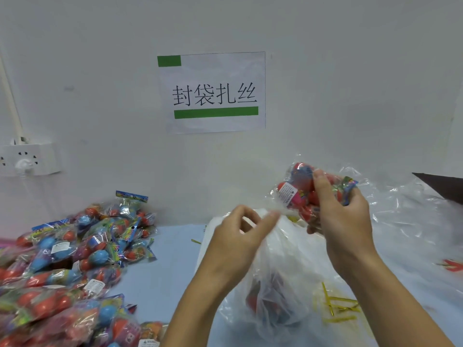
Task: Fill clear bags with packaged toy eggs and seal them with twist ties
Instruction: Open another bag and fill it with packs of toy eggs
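Holding the mouth of the clear bag (273, 279) apart with my left hand (240, 231), I pinch a fold of its film between thumb and fingers (271, 216), while my right hand (343, 216) grasps a pack of toy eggs (298, 189) raised just above that opening. The bag stands on the pale blue tabletop (160, 279) in front of me with some red eggs already dim inside it. To do this well, I judge I should keep the film pulled taut so the mouth stays wide, then lower the pack straight down, header card last, so it does not snag on the rim. From the head view, a big pile of egg packs (75, 266) lies to my left, well apart from the bag, and yellow twist ties (338, 306) are scattered just beside its right flank. Loose clear plastic (400, 209) is heaped behind my right hand and could be mistaken for the bag's edge. A paper sign (213, 92) hangs on the wall above, with a wall socket (27, 159) off to the left
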